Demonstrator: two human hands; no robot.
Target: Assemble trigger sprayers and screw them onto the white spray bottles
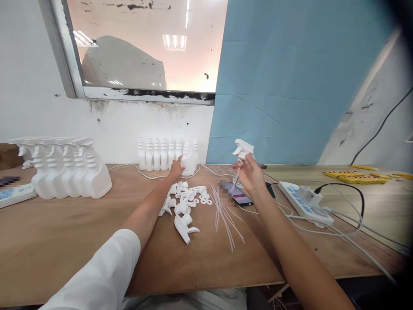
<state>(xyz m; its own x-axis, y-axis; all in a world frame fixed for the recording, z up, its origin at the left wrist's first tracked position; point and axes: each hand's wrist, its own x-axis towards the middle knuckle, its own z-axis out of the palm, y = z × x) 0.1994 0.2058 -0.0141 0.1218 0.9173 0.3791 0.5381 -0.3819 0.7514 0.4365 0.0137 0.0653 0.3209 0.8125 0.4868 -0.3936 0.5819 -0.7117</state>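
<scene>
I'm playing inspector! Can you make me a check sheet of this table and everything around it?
Surface: brown tabletop, dark marks at right.
Job's things: sprayer-topped bottles at left, sprayerless bottles at the back; loose spray heads, rings and thin tubes in the middle.
Clutter: phone beside the tubes.
Hands: left hand at the sprayerless bottles, contact unclear; right hand holds a spray head.
Cables: white cables and a black cable around the power strip.
Surroundings: wall, window, blue sheet.
</scene>
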